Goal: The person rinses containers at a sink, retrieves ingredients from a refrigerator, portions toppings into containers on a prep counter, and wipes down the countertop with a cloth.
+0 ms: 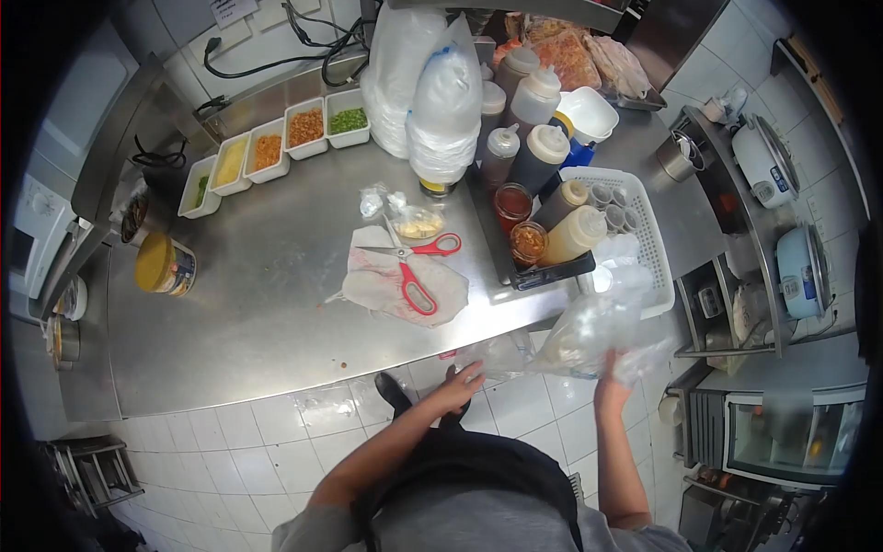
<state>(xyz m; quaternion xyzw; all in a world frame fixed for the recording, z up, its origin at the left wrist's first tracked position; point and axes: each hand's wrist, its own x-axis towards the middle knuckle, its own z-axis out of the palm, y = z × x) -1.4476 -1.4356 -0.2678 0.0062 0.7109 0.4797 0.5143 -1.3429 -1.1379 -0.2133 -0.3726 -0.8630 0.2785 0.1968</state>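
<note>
Just off the counter's front edge, my left hand (457, 388) has its fingers closed on one end of a clear plastic bag (584, 331). Farther right, my right hand (613, 373) is at the bag's other side, its fingers blurred and partly covered by the plastic. The bag spreads between both hands, in front of a white basket (659, 241) holding clear cups. Red-handled scissors (418, 287) lie open on a stained cloth (372, 285) on the steel counter. Behind them sits a small clear bag with pale yellow contents (420, 224).
Squeeze bottles and sauce jars stand in a black tray (552, 272) at the right. White tubs of chopped food (267, 152) line the back left. A yellow-lidded tub (166, 265) stands at the left. Wrapped stacks (443, 115) are at the back.
</note>
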